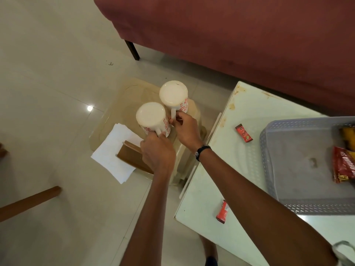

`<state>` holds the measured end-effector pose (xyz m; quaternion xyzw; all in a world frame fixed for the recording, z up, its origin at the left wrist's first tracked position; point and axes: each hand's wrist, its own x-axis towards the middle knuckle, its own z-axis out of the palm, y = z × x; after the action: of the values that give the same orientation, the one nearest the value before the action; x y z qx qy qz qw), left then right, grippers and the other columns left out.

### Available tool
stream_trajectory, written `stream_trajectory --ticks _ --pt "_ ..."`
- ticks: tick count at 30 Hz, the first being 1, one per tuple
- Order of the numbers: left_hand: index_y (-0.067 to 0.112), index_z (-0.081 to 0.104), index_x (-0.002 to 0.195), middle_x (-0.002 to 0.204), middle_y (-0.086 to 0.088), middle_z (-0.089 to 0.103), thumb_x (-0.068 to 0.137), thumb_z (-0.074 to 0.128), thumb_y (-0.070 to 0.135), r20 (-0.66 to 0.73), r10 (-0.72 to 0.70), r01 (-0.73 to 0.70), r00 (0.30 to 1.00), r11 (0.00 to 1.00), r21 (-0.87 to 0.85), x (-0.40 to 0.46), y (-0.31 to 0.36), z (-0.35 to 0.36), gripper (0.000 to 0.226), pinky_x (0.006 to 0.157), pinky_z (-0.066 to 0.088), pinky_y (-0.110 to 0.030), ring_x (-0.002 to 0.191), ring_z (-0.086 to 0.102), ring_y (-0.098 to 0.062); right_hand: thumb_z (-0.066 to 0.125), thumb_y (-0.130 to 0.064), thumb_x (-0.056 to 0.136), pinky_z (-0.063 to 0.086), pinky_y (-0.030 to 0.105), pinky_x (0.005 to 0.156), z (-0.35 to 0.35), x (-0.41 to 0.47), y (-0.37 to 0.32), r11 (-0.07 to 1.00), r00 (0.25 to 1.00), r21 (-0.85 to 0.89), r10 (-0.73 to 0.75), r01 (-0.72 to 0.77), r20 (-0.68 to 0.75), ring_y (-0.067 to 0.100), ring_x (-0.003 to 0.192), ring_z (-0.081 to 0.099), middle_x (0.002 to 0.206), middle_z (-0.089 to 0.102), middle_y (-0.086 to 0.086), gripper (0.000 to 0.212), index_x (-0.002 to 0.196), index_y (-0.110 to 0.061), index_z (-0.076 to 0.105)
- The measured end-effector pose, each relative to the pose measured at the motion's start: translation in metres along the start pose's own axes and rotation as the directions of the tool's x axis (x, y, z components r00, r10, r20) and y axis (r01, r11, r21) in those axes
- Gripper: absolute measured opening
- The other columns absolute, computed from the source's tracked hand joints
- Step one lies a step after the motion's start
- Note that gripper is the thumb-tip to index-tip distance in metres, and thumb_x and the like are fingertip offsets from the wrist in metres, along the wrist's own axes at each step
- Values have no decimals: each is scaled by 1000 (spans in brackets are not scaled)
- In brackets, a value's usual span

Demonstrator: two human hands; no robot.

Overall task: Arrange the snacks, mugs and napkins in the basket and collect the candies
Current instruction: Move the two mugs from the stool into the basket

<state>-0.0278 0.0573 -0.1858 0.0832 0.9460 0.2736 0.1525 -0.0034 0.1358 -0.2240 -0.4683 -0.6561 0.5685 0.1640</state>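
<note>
Two white mugs with red flower prints stand upside down on a beige plastic stool (124, 104). My left hand (157, 152) grips the handle of the nearer mug (150, 117). My right hand (185, 129) pinches the handle of the farther mug (173, 94). White napkins (113, 152) lie on the stool under a brown cardboard holder (132, 157). A grey perforated basket (299, 162) sits on the white table (247, 112) and holds red (342, 164) and yellow (348, 136) snack packets at its right side. Two small red candies lie on the table, one (243, 133) left of the basket and one (222, 212) near the front edge.
A maroon sofa (240, 31) with a dark leg (132, 49) fills the back. A wooden chair leg (28, 203) crosses the tiled floor at the left. The stool stands tight against the table's left edge.
</note>
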Motion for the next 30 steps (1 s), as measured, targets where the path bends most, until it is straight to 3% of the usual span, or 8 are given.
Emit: stream_trajectory --ticks 6,9,11,14,17,21,26,30 --pt "5 58 109 119 -9 63 95 51 21 110 -57 88 992 949 -303 17 9 -8 22 92 48 -36 115 57 -25 57 -12 91 48 26 75 -16 -12 -1 999 999 -9 -36 35 -11 24 98 60 104 69 13 19 103 -1 67" --pt "9 56 94 118 -9 64 94 52 21 127 25 17 992 948 -317 3 11 -10 12 92 48 -34 115 56 -23 58 -13 91 52 33 77 -33 -24 -2 999 997 4 -40 40 -65 26 92 62 98 70 13 16 98 -2 67" --pt "13 53 87 113 -8 65 94 53 21 119 105 -67 987 955 -291 -14 16 -9 10 83 46 -29 109 57 -21 59 -13 90 53 36 78 -50 -36 -1 998 993 38 -41 46 -109 26 89 63 94 71 12 15 97 -3 67" --pt "7 57 86 93 -5 65 94 52 20 105 248 -218 963 947 -237 -39 28 -3 16 68 38 -18 89 59 -22 60 -12 89 48 21 67 -82 -58 3 997 980 69 -25 39 -199 25 82 62 85 70 10 13 89 0 65" --pt "3 59 90 84 -2 61 94 51 19 151 398 -362 905 906 -219 -71 43 8 19 54 35 -7 77 53 -17 60 -9 88 38 14 58 -119 -86 12 993 949 120 19 20 -315 14 62 48 67 60 3 17 73 -4 55" --pt "10 60 88 81 0 64 95 51 21 282 485 -412 828 867 -281 -117 66 32 16 56 35 -16 72 53 -16 61 -10 89 40 23 60 -172 -123 35 980 889 199 81 11 -450 11 67 45 73 60 19 18 78 3 56" --pt "6 61 89 89 3 68 94 49 19 400 606 -510 688 795 -328 -172 97 68 18 59 38 -1 72 55 -6 63 -6 87 33 11 54 -229 -157 68 967 783 255 172 -18 -598 4 60 38 62 52 7 18 72 2 56" --pt "5 61 91 90 2 66 95 50 17 481 652 -575 586 753 -320 -194 112 107 16 66 46 -12 80 58 -11 64 -14 88 36 14 55 -256 -176 99 946 718 302 289 -115 -633 14 65 46 74 65 10 11 83 -5 66"
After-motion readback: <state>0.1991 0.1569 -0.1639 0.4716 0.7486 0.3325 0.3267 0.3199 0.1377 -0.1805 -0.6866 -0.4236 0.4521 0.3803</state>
